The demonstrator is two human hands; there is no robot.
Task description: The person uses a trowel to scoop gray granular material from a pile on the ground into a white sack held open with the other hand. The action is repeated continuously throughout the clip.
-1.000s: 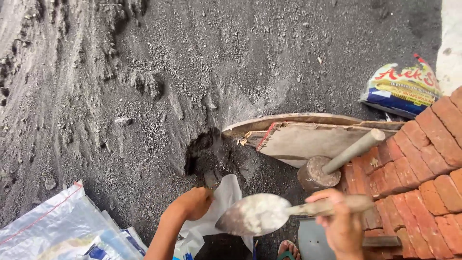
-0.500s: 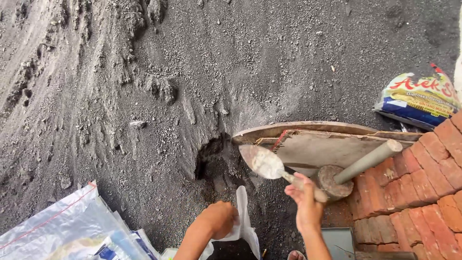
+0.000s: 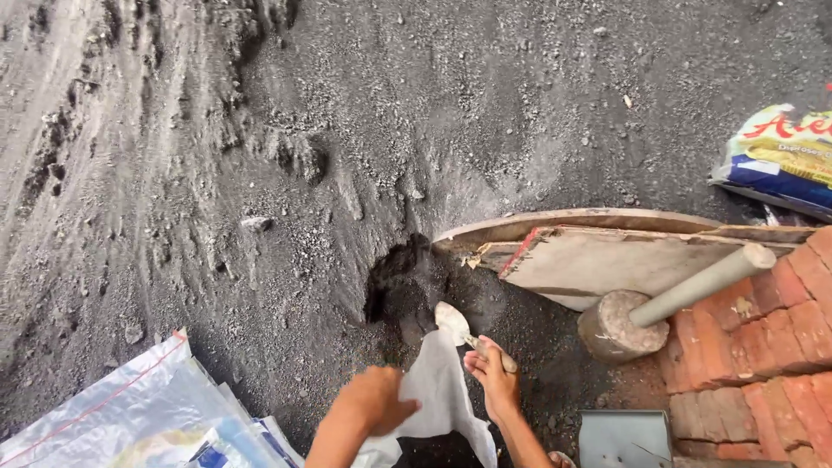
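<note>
right hand (image 3: 492, 374): fingers closed on trowel (image 3: 457, 325), blade in sand hollow (image 3: 403, 286) at 12 o'clock | left hand (image 3: 377, 400): white bag (image 3: 438, 390) held open | filling judged barely begun; mallet (image 3: 641, 312) at 3 o'clock.

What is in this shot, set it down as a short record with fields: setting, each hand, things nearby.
setting: heap of dark sand with a scooped hollow
left hand: grips the edge of a white bag
right hand: fingers closed on a trowel, blade at the hollow above the bag
right side: wooden boards, mallet, red bricks
lower left: clear plastic sacks
</note>
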